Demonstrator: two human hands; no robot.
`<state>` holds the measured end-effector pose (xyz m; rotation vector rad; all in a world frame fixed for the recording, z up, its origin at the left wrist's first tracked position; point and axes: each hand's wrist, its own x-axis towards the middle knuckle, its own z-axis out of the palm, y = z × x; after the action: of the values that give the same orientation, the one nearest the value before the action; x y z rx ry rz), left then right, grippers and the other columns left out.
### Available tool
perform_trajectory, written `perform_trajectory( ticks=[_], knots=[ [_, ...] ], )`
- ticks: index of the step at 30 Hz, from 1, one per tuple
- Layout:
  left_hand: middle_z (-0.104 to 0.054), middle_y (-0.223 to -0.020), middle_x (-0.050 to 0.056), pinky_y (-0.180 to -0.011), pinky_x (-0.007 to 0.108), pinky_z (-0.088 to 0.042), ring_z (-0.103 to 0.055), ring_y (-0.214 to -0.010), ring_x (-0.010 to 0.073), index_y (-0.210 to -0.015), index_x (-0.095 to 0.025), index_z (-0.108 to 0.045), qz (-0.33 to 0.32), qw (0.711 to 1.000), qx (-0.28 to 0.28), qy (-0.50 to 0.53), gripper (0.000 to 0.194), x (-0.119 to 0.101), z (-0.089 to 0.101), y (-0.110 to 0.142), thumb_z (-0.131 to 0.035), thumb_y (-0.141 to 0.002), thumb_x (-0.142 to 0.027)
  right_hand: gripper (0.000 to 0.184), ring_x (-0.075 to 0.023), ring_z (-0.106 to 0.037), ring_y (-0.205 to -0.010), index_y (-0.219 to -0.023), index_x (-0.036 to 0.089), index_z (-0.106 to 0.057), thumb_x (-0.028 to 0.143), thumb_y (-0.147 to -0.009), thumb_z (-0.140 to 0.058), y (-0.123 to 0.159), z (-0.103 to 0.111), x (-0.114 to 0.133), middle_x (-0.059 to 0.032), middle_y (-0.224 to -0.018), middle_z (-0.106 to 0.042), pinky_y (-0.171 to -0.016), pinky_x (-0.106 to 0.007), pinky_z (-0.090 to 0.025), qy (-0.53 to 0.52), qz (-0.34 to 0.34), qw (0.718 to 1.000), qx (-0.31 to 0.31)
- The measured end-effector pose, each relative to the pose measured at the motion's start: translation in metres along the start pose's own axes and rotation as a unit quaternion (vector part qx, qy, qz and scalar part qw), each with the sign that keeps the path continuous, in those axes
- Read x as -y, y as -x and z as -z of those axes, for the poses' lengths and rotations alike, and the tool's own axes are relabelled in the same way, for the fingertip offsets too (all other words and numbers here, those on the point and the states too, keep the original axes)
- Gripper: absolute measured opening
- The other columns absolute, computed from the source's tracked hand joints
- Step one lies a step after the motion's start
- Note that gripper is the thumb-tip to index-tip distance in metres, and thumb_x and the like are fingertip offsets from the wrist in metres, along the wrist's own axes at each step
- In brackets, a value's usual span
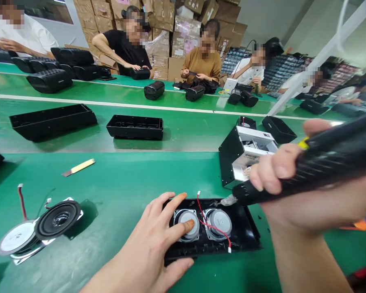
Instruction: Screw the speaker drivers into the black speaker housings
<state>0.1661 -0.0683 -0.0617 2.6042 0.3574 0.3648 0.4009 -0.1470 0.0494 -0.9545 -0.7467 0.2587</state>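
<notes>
A black speaker panel (247,234) lies on the green table near me, with two round silver speaker drivers (219,223) set in it and a red wire running over them. My left hand (152,248) presses on the panel's left part, fingers spread, one fingertip on the left driver. My right hand (280,171) is wrapped round a black electric screwdriver (323,162), whose tip meets the panel's upper edge by the right driver.
Two loose speaker drivers (39,230) with wires lie at the left. A black-and-white screw feeder box (244,152) stands behind the panel. Black housings (136,127) sit on the conveyor strip. A flat metal blade (78,167) lies nearby. Several people work across the belt.
</notes>
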Motion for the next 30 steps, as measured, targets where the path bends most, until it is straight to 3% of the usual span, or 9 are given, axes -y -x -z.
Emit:
perform_trajectory(
  ticks=[4, 8, 14, 22, 30],
  knots=[
    [-0.027, -0.171, 0.007, -0.113, 0.07, -0.047, -0.027, -0.152, 0.0424, -0.134, -0.03, -0.062, -0.011, 1.0, -0.013, -0.005, 0.046, 0.001, 0.001, -0.003, -0.071, -0.089, -0.028, 0.064, -0.0127, -0.041, -0.035, -0.108, 0.027, -0.07, 0.085, -0.084, -0.059, 0.009, -0.014, -0.024, 0.005, -0.053, -0.051, -0.034, -0.026, -0.033, -0.05, -0.01, 0.998, 0.027],
    [-0.03, -0.17, 0.007, -0.113, 0.068, -0.048, -0.029, -0.151, 0.042, -0.131, -0.029, -0.064, -0.013, 1.0, -0.011, -0.018, 0.044, 0.0, 0.001, -0.005, -0.071, -0.088, -0.029, 0.067, -0.0116, -0.04, -0.035, -0.107, 0.025, -0.067, 0.086, -0.088, -0.05, 0.015, -0.017, -0.039, 0.0057, -0.055, -0.049, -0.034, -0.024, -0.032, -0.062, -0.022, 0.998, 0.021],
    [-0.03, -0.17, 0.005, -0.111, 0.067, -0.05, -0.032, -0.15, 0.0402, -0.13, -0.031, -0.064, -0.01, 0.999, -0.022, -0.032, 0.038, -0.002, 0.001, -0.006, -0.065, -0.092, -0.03, 0.066, -0.012, -0.045, -0.037, -0.114, 0.025, -0.063, 0.084, -0.095, -0.038, 0.021, -0.019, -0.055, 0.0052, -0.059, -0.053, -0.035, -0.024, -0.035, -0.081, -0.038, 0.994, 0.068],
    [-0.035, -0.169, 0.006, -0.108, 0.063, -0.054, -0.036, -0.148, 0.0408, -0.128, -0.031, -0.067, -0.018, 0.998, -0.029, -0.058, 0.036, 0.0, 0.001, -0.008, -0.064, -0.092, -0.034, 0.058, -0.0128, -0.048, -0.04, -0.117, 0.027, -0.064, 0.077, -0.097, -0.043, 0.024, -0.019, -0.062, 0.0034, -0.063, -0.056, -0.039, -0.027, -0.039, -0.088, -0.056, 0.988, 0.109],
    [-0.034, -0.169, 0.007, -0.109, 0.063, -0.053, -0.036, -0.148, 0.0402, -0.129, -0.031, -0.066, -0.022, 0.998, -0.031, -0.053, 0.037, -0.001, 0.002, -0.008, -0.065, -0.092, -0.033, 0.065, -0.0132, -0.047, -0.04, -0.119, 0.027, -0.063, 0.083, -0.094, -0.042, 0.025, -0.019, -0.066, 0.0031, -0.063, -0.054, -0.038, -0.028, -0.039, -0.077, -0.067, 0.988, 0.118]
  ],
)
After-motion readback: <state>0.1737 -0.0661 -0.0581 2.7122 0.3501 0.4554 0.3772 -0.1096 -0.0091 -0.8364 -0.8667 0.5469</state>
